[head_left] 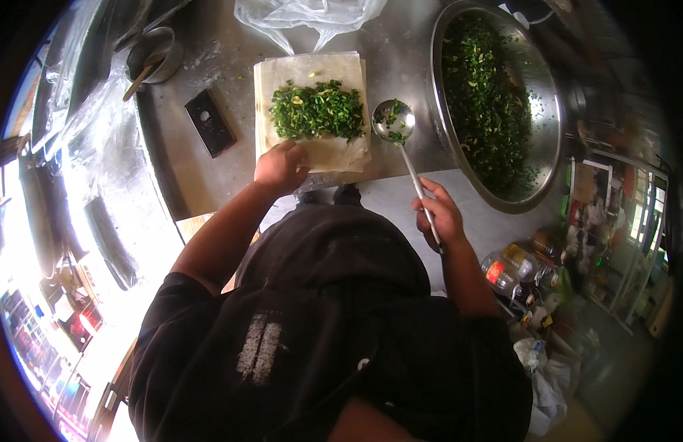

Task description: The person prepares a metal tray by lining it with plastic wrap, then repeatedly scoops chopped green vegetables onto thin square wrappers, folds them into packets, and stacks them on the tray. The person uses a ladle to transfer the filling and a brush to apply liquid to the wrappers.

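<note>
I see my left hand (280,166) resting with fingers pressed flat on the near edge of a stack of pale square dough sheets (334,151) on the grey metal desk (181,158). A mound of chopped green herb filling (317,110) sits on the stack. My right hand (438,215) grips a long steel spoon (394,121), fingers wrapped around its handle, beside a large steel bowl (441,110).
</note>
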`<control>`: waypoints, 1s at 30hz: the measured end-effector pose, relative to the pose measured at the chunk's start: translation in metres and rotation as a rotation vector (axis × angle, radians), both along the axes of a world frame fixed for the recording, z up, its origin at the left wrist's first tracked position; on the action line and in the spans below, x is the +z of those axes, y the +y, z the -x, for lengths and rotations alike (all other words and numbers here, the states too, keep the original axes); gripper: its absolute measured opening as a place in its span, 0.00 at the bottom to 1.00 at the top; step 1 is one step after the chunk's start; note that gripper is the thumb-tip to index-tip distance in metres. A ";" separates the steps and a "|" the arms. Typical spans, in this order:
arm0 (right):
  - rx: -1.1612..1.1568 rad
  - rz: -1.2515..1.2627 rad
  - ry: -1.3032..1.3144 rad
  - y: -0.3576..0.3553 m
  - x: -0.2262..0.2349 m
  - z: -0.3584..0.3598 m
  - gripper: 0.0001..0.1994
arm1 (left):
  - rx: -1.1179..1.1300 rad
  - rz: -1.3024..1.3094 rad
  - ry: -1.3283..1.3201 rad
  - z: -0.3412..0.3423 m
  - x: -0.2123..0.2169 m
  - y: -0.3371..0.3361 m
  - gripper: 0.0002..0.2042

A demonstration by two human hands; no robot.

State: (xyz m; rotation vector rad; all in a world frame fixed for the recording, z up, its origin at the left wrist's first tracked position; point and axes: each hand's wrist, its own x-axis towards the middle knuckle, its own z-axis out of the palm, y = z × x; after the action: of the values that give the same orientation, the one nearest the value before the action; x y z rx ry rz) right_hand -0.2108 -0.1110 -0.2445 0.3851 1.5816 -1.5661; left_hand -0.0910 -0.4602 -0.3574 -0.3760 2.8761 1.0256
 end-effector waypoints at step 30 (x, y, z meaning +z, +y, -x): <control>1.098 -0.164 1.575 -0.123 -0.100 0.050 0.14 | 0.116 0.143 -0.002 -0.025 0.008 -0.018 0.05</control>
State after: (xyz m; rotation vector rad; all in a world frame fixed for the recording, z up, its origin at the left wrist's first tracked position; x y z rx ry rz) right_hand -0.2609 -0.2345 -0.3449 -1.7692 2.2564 -0.6419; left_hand -0.0661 -0.4779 -0.3493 -0.5583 2.9654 0.8351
